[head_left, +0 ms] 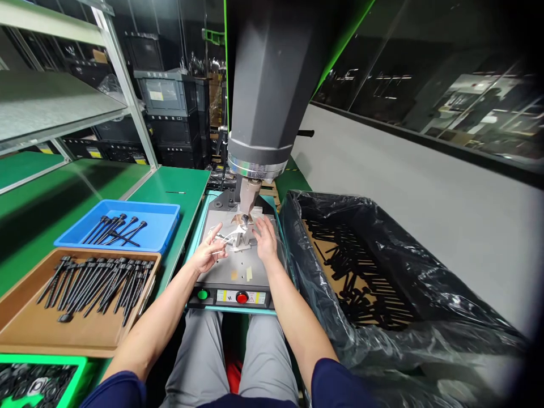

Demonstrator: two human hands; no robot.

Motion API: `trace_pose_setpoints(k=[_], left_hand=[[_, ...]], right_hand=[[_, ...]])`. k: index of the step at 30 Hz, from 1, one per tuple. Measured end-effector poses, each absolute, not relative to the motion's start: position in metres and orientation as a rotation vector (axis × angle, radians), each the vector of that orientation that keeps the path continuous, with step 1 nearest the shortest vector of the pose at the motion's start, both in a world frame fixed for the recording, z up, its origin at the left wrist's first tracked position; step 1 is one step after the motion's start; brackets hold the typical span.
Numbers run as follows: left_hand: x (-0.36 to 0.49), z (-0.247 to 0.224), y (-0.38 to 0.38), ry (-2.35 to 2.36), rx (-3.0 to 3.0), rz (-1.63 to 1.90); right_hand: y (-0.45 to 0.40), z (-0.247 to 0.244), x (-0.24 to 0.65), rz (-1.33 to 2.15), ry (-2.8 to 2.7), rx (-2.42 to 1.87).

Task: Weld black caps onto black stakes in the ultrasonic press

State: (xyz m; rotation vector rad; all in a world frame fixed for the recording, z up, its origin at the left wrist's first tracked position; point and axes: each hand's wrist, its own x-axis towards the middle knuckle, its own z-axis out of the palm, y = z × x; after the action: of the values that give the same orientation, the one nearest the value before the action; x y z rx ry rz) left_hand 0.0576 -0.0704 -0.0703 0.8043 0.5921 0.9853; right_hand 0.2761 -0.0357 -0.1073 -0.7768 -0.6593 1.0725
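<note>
My left hand is on the left of the small metal fixture, its fingers apart and nothing visible in them. On the fixture's other side is my right hand, fingers stretched up beside it, also open. Between the hands, a small black knob-like part shows at the fixture, right under the metal tip of a large grey machine head. Whether tip and part touch, I cannot tell. Clear, thin strips or reflections near my left fingers are hard to make out.
A green button and a red button are on the machine's front. To the left stand a blue tray and a brown tray, both with black-headed rods. A bin lined with black plastic holds many more at right.
</note>
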Motion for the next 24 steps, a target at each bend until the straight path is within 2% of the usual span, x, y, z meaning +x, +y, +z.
trace_pose_setpoints(k=[12,24], left_hand=[[0.055,-0.078,-0.078,0.618,0.833,0.978],[0.055,-0.078,-0.072,0.622,1.003,0.932]], right_hand=[[-0.084,-0.120,0.301,1.335,-0.451,-0.627],[-0.126,-0.121,0.329,1.299,-0.653,-0.940]])
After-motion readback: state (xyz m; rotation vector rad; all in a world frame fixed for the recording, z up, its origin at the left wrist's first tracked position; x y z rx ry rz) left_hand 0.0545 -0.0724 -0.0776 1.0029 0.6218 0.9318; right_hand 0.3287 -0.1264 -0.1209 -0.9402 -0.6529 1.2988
